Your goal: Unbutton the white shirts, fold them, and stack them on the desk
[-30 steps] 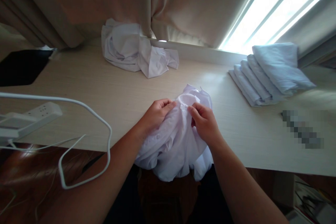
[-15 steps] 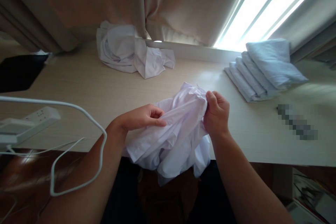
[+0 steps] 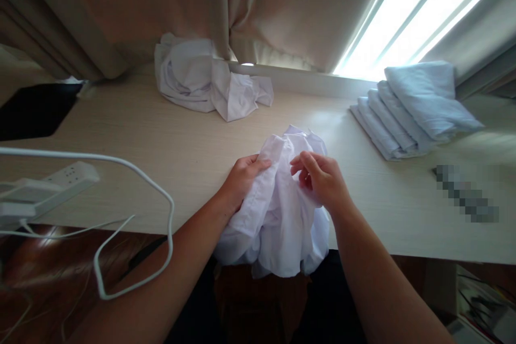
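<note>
A crumpled white shirt (image 3: 288,226) lies bunched at the front edge of the desk, and its lower folds hang over my lap. My left hand (image 3: 244,180) grips the shirt's left side, thumb on top of the cloth and the other fingers underneath. Just above the cloth on the right is my right hand (image 3: 320,174), its fingers loosely bent and apart, with no fabric visibly pinched between them. A small button-like spot shows near the shirt's top end.
Rumpled white cloth (image 3: 189,78) lies at the back of the desk (image 3: 133,134). Folded white garments (image 3: 419,102) are stacked at the right, beyond a pixelated dark object (image 3: 465,193). A power strip (image 3: 64,183) and a looping white cable (image 3: 171,226) are at the left.
My left hand has moved up and right and now grips the shirt. My right hand has let go of the shirt's upper right edge and shifted slightly left. The shirt's folds now hang straighter.
</note>
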The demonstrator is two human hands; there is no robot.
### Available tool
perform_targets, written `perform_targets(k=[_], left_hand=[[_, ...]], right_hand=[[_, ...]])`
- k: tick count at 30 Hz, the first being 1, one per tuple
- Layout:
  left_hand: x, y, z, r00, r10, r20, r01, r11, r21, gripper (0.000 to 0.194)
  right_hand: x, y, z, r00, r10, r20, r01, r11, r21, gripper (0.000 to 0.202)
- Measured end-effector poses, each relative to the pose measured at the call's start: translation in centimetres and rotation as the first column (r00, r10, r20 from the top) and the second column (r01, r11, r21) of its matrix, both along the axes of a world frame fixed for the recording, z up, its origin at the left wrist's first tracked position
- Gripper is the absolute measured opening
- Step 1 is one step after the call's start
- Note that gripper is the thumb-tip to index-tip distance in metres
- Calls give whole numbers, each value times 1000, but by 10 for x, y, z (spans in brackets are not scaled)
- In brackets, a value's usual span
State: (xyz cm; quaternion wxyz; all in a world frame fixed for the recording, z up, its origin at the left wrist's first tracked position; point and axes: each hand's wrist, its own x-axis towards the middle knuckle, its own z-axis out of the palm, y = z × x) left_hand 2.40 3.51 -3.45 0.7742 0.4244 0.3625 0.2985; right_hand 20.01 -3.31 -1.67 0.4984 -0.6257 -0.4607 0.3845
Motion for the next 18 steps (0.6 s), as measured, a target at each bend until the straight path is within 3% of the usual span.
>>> perform_targets(k=[5,11,16,18], left_hand=[[-2,3,4,998,63,9,-63,998,8,31],[-10,6,4,992,65,-104,-47,984,170,31],[-11,9,5,982,83,-167,-39,968,249,30],[-9,8,5,984,54,-168,-9,967,256,30]], right_hand=[[2,-9,12,922,239,305,-202,968,-148,51],[-3,-24,30,816,170,553,-129,985,-113,32],[-7,-23,20,743,354,567,-191,925,-328,53],[-6,-21,11,743,388,545,-192,904,-383,50]])
